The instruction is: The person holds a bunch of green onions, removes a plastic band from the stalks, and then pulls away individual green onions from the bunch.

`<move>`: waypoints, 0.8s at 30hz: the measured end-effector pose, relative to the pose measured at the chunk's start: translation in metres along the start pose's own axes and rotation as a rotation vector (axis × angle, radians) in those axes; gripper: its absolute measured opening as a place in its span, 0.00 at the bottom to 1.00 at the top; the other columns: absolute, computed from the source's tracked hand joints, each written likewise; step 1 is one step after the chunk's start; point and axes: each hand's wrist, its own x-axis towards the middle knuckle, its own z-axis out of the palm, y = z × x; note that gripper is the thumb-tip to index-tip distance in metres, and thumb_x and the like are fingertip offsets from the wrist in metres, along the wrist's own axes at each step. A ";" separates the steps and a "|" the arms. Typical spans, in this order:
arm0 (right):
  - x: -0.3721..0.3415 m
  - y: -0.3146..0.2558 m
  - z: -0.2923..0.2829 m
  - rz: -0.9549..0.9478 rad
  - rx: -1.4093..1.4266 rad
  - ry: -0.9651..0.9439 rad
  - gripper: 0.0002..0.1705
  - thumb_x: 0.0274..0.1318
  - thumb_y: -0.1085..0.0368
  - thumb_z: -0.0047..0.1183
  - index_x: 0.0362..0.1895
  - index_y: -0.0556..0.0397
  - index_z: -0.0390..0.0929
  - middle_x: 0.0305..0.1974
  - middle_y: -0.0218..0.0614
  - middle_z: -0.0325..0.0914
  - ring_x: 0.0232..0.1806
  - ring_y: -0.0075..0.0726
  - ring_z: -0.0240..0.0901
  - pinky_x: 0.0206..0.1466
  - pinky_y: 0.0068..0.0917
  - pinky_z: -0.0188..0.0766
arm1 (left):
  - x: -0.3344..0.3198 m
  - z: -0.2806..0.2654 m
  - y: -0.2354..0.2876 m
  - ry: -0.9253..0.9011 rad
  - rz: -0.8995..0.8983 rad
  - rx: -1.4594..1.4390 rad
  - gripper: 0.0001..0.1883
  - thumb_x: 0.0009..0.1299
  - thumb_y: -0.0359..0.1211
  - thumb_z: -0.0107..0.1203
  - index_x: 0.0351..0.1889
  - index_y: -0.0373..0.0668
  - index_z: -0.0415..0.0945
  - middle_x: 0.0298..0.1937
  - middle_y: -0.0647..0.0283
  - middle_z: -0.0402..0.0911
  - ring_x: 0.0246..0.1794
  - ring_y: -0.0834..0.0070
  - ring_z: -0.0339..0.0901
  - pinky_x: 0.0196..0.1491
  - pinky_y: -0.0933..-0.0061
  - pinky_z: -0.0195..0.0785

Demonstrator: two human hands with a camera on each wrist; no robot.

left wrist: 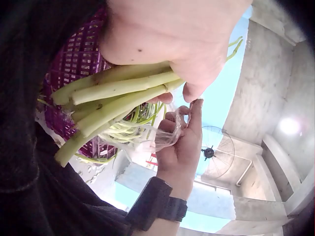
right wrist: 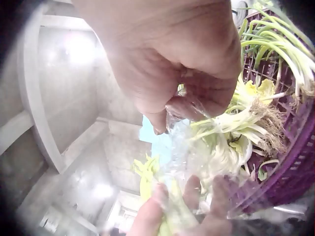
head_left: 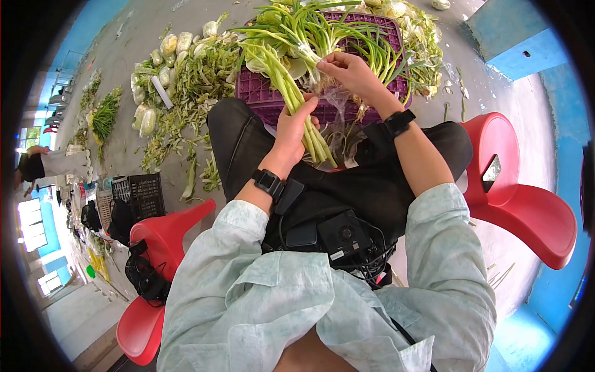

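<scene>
My left hand [head_left: 294, 131] grips a bunch of pale green leafy-vegetable stalks [head_left: 277, 69], their cut ends [left wrist: 81, 105] pointing back toward my lap. Across from it, over the crate's near side, my right hand [head_left: 354, 73] pinches thin clear plastic film [left wrist: 167, 136] between thumb and fingers. In the right wrist view the film [right wrist: 184, 147] stretches down from those fingers toward the left hand and overlaps the stalks. Spring onions [head_left: 304, 28] with white bases and stringy roots [right wrist: 268, 123] lie on the purple crate [head_left: 251, 102] just beyond both hands.
Heaps of cabbages and loose leaves [head_left: 204, 74] cover the floor left of the crate, and more trimmings [head_left: 421, 43] lie to its right. Red chairs stand at either side, one [head_left: 496, 155] with a phone on it. A black basket [head_left: 144, 195] sits at left.
</scene>
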 end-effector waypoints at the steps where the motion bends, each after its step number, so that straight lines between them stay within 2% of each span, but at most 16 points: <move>1: 0.000 0.000 0.002 -0.026 0.002 0.014 0.17 0.67 0.53 0.62 0.39 0.55 0.82 0.26 0.21 0.72 0.26 0.16 0.61 0.29 0.22 0.59 | 0.000 0.001 0.000 0.000 -0.006 0.001 0.17 0.72 0.37 0.66 0.55 0.46 0.75 0.45 0.66 0.80 0.31 0.81 0.72 0.36 0.74 0.72; 4: -0.002 -0.002 0.006 -0.027 -0.010 0.014 0.18 0.68 0.52 0.61 0.41 0.56 0.81 0.25 0.21 0.72 0.25 0.16 0.61 0.28 0.22 0.60 | -0.001 0.003 0.000 0.004 -0.030 -0.034 0.18 0.72 0.39 0.67 0.54 0.46 0.75 0.46 0.66 0.79 0.30 0.81 0.70 0.35 0.75 0.71; 7: -0.006 -0.011 0.006 0.028 -0.015 -0.030 0.15 0.72 0.56 0.57 0.47 0.55 0.80 0.30 0.22 0.74 0.29 0.13 0.64 0.31 0.19 0.61 | 0.002 -0.001 -0.002 -0.033 -0.147 -0.133 0.19 0.71 0.40 0.68 0.54 0.47 0.75 0.44 0.67 0.79 0.29 0.82 0.69 0.34 0.76 0.70; 10: -0.005 -0.009 0.010 -0.028 -0.064 -0.034 0.15 0.73 0.55 0.55 0.46 0.55 0.78 0.27 0.23 0.74 0.25 0.14 0.65 0.27 0.19 0.61 | 0.000 0.000 -0.003 -0.031 -0.171 -0.081 0.19 0.70 0.40 0.69 0.54 0.47 0.75 0.42 0.68 0.79 0.29 0.82 0.69 0.33 0.77 0.69; 19: -0.007 -0.012 0.013 0.002 0.012 -0.065 0.16 0.74 0.54 0.54 0.45 0.55 0.76 0.26 0.29 0.79 0.23 0.18 0.70 0.26 0.21 0.67 | -0.001 0.002 -0.002 -0.013 -0.144 -0.024 0.12 0.71 0.34 0.65 0.48 0.45 0.76 0.41 0.66 0.82 0.28 0.82 0.69 0.34 0.75 0.70; 24: -0.007 -0.006 0.012 0.018 -0.142 -0.015 0.16 0.72 0.54 0.55 0.45 0.56 0.77 0.26 0.32 0.81 0.23 0.21 0.72 0.28 0.25 0.68 | 0.000 -0.001 -0.001 -0.028 -0.098 -0.031 0.08 0.74 0.33 0.60 0.47 0.43 0.75 0.43 0.63 0.85 0.30 0.80 0.73 0.36 0.74 0.72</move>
